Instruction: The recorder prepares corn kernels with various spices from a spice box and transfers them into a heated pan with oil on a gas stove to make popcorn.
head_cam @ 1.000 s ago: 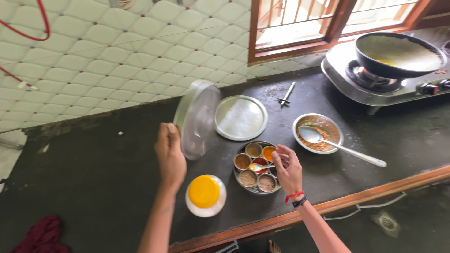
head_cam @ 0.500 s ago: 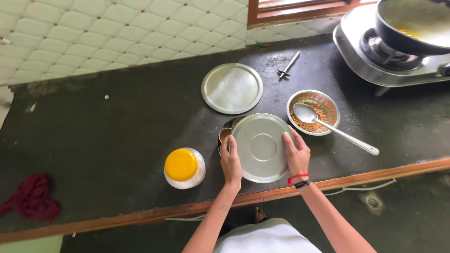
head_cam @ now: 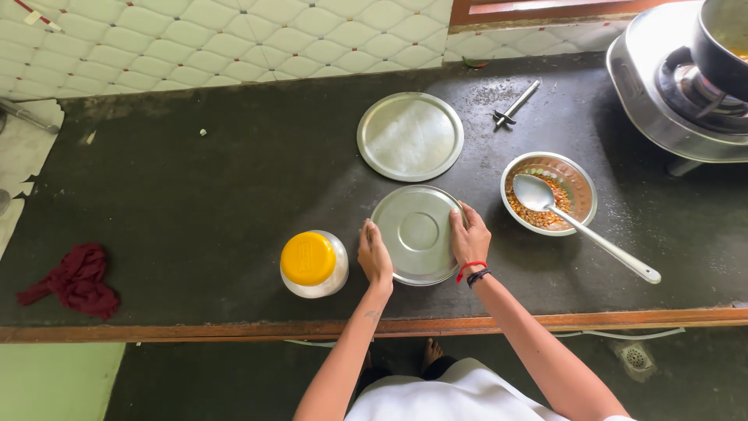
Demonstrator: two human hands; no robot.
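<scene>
Both hands, left hand [head_cam: 375, 253] and right hand [head_cam: 470, 238], grip the round steel lid's [head_cam: 417, 232] opposite edges.

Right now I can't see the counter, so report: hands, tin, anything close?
Left hand and right hand grip lidded tin. Jar left, bowl right, apart.
</scene>
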